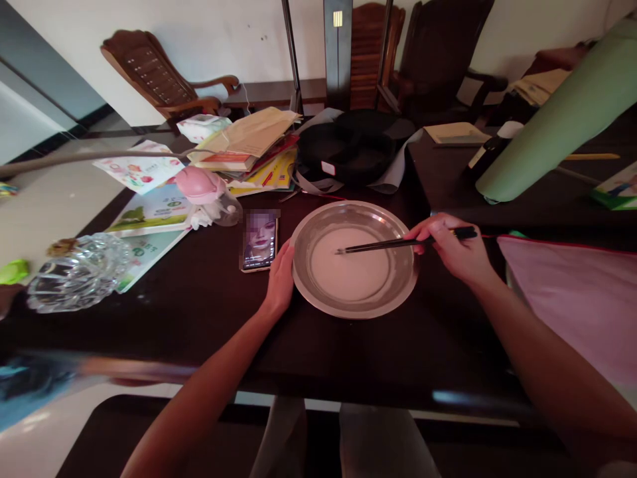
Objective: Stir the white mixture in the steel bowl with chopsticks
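A wide, shallow metal bowl (354,309) stands on the dark table, with a whitish liquid or paste (348,275) across its bottom. Against the bowl's left side rests my left hand (281,279), its fingers curved along the outer wall and steadying it. My right hand (455,249) is closed around a pair of black chopsticks (381,245). They slant leftward over the right rim, and their tips reach the whitish contents near the middle. Just left of the bowl and my left hand lies a phone (259,240) with a lit screen.
Further left are a pink-lidded bottle (204,189), leaflets (149,212) and a cut-glass dish (79,272). Behind the bowl sit a black round divided tray (348,149) and stacked papers (249,139). A green cylinder (557,119) and pink cloth (572,299) are on the right.
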`<state>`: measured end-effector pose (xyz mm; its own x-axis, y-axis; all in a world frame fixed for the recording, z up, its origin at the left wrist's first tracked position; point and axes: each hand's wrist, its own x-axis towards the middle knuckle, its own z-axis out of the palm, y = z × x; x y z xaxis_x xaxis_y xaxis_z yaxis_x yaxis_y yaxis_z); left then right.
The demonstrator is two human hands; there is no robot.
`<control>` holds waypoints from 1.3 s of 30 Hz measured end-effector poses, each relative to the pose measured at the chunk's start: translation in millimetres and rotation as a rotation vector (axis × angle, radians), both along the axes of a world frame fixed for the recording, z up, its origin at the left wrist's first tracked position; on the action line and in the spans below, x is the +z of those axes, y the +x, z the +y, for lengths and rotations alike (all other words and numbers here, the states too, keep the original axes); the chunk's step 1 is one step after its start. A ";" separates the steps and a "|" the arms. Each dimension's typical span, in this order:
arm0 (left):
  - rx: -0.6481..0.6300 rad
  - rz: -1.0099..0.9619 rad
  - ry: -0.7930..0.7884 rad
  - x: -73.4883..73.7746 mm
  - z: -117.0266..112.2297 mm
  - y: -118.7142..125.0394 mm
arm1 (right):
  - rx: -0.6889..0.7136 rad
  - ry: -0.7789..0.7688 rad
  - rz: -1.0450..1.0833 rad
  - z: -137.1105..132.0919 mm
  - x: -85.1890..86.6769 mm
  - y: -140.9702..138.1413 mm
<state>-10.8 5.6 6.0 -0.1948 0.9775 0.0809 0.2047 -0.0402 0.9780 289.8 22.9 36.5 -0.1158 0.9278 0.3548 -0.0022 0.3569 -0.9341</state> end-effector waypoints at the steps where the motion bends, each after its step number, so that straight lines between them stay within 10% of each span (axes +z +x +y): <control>1: -0.005 0.002 0.003 -0.7 0.3 -0.3 | -0.053 0.021 0.037 1.5 1.1 1.6; 10: -0.019 0.011 0.017 -2.5 1.2 -1.2 | 0.102 -0.055 0.016 -3.4 -0.4 -2.9; 17: -0.026 -0.004 0.024 -3.6 1.3 -1.8 | -0.126 0.044 0.145 3.5 3.9 2.8; 24: -0.026 0.018 0.014 -2.3 1.1 -1.1 | 0.102 -0.063 0.002 -3.2 -2.1 -3.1; 32: -0.037 0.032 0.011 0.1 0.9 -0.7 | -0.074 0.012 0.164 2.5 3.7 2.3; 39: -0.041 -0.016 0.032 -6.9 2.4 -2.8 | 0.030 -0.035 -0.094 -5.5 1.9 -5.5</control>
